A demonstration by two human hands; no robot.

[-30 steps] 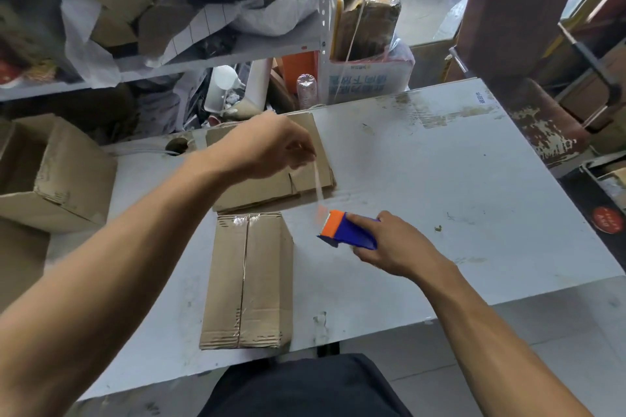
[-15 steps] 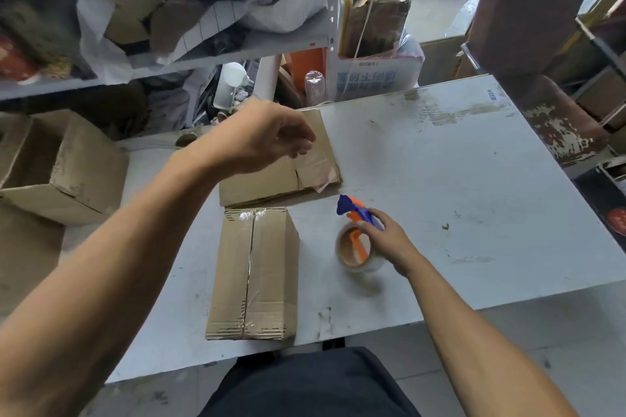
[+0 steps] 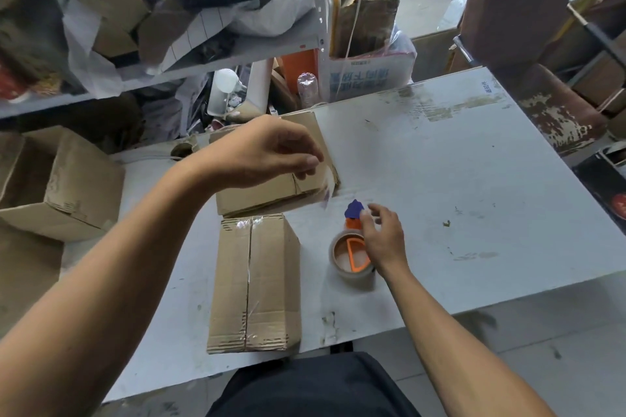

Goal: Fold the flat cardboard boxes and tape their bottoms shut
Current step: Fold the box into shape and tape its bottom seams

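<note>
Left hand (image 3: 267, 152) raised over the flat box stack (image 3: 271, 189) at back-centre of desk (image 3: 474, 179), fingers (image 3: 306, 161) curled, pinching a short strip of clear tape (image 3: 327, 188) that hangs down twd the stack's right edge. Right hand (image 3: 382, 237) over the tape dispenser (image 3: 352, 250), fingers loosely spread, not clamped; looks released or barely touching, can't tell if contact w/ the blue-orange handle. Dispenser lying on its side on desk, roll's hole facing up, just right of the folded box (image 3: 255, 284). Folded box lying near front edge of desk, clear tape along its centre seam, ends wrapped over both short edges. Flat stack just behind it, nearly touching. Open box (image 3: 57, 186) off desk to the left. Cluttered shelf (image 3: 203, 61) behind w/ bags, cartons. Dark-clothed lap at bottom of view.
</note>
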